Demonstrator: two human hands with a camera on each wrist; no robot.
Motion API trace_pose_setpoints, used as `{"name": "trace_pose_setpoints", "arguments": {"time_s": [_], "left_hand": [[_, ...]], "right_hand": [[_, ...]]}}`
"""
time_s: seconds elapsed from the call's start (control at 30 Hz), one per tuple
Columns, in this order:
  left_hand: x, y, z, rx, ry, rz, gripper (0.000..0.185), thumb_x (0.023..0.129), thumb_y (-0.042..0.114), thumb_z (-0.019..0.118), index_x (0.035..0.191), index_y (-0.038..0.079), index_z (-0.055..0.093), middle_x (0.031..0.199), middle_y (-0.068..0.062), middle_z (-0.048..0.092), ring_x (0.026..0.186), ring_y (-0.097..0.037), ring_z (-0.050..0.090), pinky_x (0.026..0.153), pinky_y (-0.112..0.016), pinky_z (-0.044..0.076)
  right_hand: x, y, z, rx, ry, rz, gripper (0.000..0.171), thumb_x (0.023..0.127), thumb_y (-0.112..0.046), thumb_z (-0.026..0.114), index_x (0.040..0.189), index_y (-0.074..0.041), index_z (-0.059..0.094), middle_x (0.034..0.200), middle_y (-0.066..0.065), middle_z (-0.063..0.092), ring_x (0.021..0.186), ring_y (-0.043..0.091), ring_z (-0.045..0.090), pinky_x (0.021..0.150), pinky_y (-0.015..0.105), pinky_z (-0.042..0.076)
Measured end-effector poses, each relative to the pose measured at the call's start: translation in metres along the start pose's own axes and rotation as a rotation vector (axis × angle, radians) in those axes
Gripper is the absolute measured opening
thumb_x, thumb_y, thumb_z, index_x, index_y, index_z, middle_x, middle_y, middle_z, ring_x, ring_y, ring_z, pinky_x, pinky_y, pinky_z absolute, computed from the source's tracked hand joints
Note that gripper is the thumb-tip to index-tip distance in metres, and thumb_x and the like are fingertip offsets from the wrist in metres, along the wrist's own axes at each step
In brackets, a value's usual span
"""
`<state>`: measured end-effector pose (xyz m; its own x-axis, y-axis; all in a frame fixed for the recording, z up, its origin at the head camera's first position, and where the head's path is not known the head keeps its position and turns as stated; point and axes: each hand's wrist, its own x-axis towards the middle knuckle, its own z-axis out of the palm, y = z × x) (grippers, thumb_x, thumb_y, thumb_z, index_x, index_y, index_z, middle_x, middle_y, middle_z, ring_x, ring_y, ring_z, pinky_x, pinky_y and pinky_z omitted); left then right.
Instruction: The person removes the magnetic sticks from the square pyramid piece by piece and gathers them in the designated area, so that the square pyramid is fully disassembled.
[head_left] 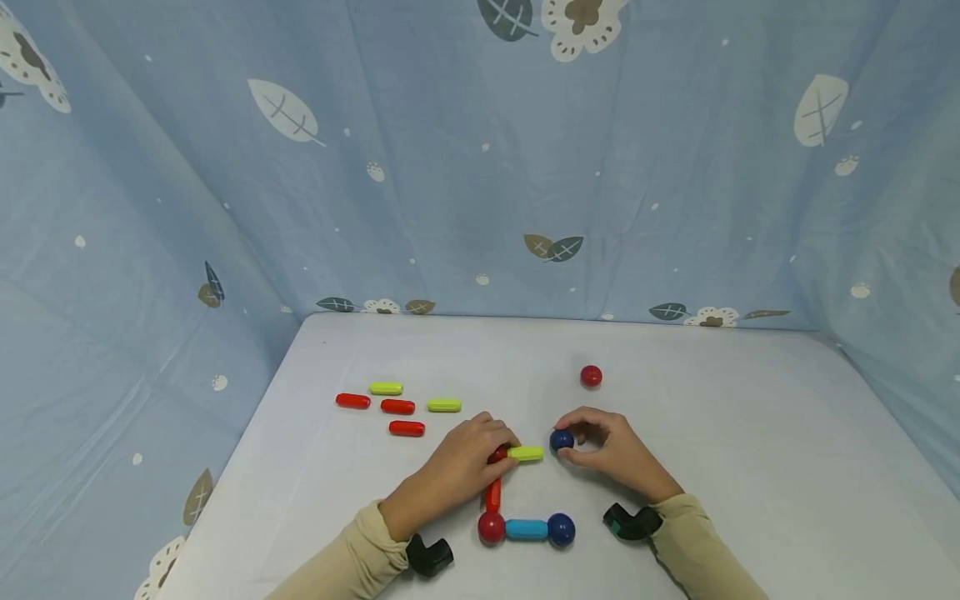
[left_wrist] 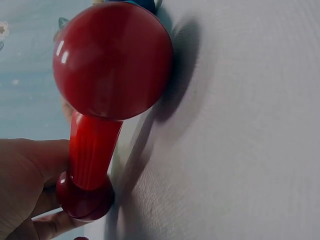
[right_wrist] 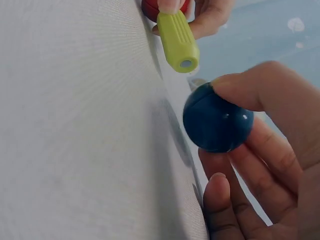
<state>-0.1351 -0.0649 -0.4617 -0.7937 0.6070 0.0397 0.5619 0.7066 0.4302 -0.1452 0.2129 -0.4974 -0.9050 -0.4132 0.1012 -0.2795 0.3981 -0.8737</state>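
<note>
My left hand (head_left: 467,457) grips the far red ball (head_left: 497,455) of a joined piece, its fingers also at the near end of a yellow-green rod (head_left: 527,453). From that ball a red rod (left_wrist: 95,150) runs to a nearer red ball (left_wrist: 114,60). A light blue rod (head_left: 527,529) links the nearer ball to a dark blue ball (head_left: 561,530). In the right wrist view, my right hand (right_wrist: 270,165) pinches another dark blue ball (right_wrist: 217,119) between thumb and fingers. A small gap separates it from the yellow-green rod's free end, where a grey metal disc shows.
Several loose rods lie at the back left, including a red rod (head_left: 407,428) and a yellow-green rod (head_left: 444,405). A single red ball (head_left: 591,376) sits behind my right hand. Patterned blue cloth (head_left: 480,167) hangs around the white table (head_left: 750,433).
</note>
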Motion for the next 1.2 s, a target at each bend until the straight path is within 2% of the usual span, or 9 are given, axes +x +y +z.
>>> {"name": "trace_pose_setpoints", "arguments": {"time_s": [0.13, 0.23, 0.4, 0.5, 0.6, 0.7, 0.8, 0.93, 1.2], "left_hand": [[0.0, -0.001, -0.001, -0.014, -0.001, -0.005, 0.019, 0.096, 0.028, 0.075, 0.113, 0.02, 0.076, 0.105, 0.007, 0.075, 0.093, -0.008, 0.056, 0.082, -0.023, 0.052], [0.001, -0.001, -0.001, -0.016, -0.006, -0.012, 0.02, 0.095, 0.028, 0.076, 0.113, 0.02, 0.076, 0.106, 0.007, 0.075, 0.093, -0.007, 0.055, 0.082, -0.023, 0.051], [0.001, -0.001, 0.0, -0.026, -0.008, -0.016, 0.02, 0.095, 0.028, 0.075, 0.114, 0.02, 0.076, 0.107, 0.007, 0.075, 0.096, -0.008, 0.057, 0.084, -0.023, 0.052], [0.001, -0.001, -0.001, -0.034, -0.011, -0.018, 0.021, 0.096, 0.028, 0.075, 0.114, 0.019, 0.076, 0.108, 0.007, 0.075, 0.097, -0.009, 0.057, 0.085, -0.024, 0.053], [0.0, -0.001, -0.001, -0.037, -0.012, -0.019, 0.021, 0.096, 0.028, 0.075, 0.115, 0.019, 0.075, 0.108, 0.006, 0.075, 0.097, -0.008, 0.057, 0.084, -0.023, 0.053], [0.0, -0.001, -0.001, -0.036, -0.008, -0.019, 0.021, 0.096, 0.028, 0.075, 0.115, 0.019, 0.076, 0.108, 0.006, 0.075, 0.096, -0.008, 0.056, 0.083, -0.023, 0.052], [0.0, -0.001, -0.001, -0.034, -0.006, -0.018, 0.022, 0.096, 0.028, 0.075, 0.115, 0.019, 0.075, 0.109, 0.006, 0.075, 0.096, -0.008, 0.056, 0.082, -0.023, 0.052], [0.0, -0.001, -0.001, -0.034, -0.007, -0.017, 0.022, 0.096, 0.029, 0.075, 0.116, 0.019, 0.075, 0.109, 0.005, 0.075, 0.096, -0.008, 0.056, 0.083, -0.023, 0.052], [0.0, -0.001, -0.001, -0.044, -0.01, -0.017, 0.022, 0.096, 0.028, 0.075, 0.115, 0.019, 0.075, 0.109, 0.006, 0.074, 0.096, -0.008, 0.056, 0.084, -0.023, 0.052]], "right_hand": [[0.0, 0.004, -0.003, 0.011, 0.042, -0.007, 0.032, 0.086, -0.018, 0.085, 0.116, -0.019, 0.074, 0.109, 0.001, 0.073, 0.086, 0.017, 0.062, 0.075, 0.022, 0.054], [-0.001, 0.006, -0.011, 0.006, 0.098, -0.001, 0.031, 0.088, -0.019, 0.084, 0.118, -0.018, 0.074, 0.112, 0.003, 0.073, 0.088, 0.014, 0.062, 0.076, 0.02, 0.054], [-0.004, 0.011, -0.03, -0.014, 0.308, 0.049, 0.032, 0.091, -0.017, 0.08, 0.123, -0.013, 0.073, 0.122, 0.007, 0.073, 0.101, 0.002, 0.063, 0.085, 0.013, 0.052], [-0.005, 0.015, -0.038, -0.032, 0.445, 0.124, 0.036, 0.092, -0.02, 0.079, 0.126, -0.01, 0.072, 0.127, 0.012, 0.071, 0.101, -0.003, 0.062, 0.086, 0.008, 0.05], [-0.005, 0.018, -0.041, -0.045, 0.512, 0.207, 0.041, 0.092, -0.026, 0.08, 0.128, -0.01, 0.071, 0.131, 0.013, 0.07, 0.101, -0.007, 0.062, 0.086, 0.004, 0.049], [-0.004, 0.021, -0.041, -0.044, 0.511, 0.265, 0.044, 0.092, -0.03, 0.08, 0.13, -0.01, 0.07, 0.135, 0.013, 0.069, 0.111, -0.001, 0.064, 0.088, 0.003, 0.047], [-0.004, 0.023, -0.041, -0.039, 0.482, 0.299, 0.045, 0.093, -0.031, 0.079, 0.131, -0.01, 0.069, 0.138, 0.012, 0.066, 0.122, 0.015, 0.065, 0.089, 0.002, 0.045], [-0.005, 0.025, -0.041, -0.054, 0.454, 0.306, 0.046, 0.094, -0.031, 0.078, 0.132, -0.009, 0.068, 0.139, 0.013, 0.065, 0.125, 0.033, 0.065, 0.086, 0.001, 0.045], [-0.004, 0.024, -0.041, -0.068, 0.439, 0.295, 0.046, 0.093, -0.028, 0.079, 0.134, -0.008, 0.067, 0.141, 0.016, 0.064, 0.125, 0.035, 0.066, 0.085, -0.001, 0.044]]}}
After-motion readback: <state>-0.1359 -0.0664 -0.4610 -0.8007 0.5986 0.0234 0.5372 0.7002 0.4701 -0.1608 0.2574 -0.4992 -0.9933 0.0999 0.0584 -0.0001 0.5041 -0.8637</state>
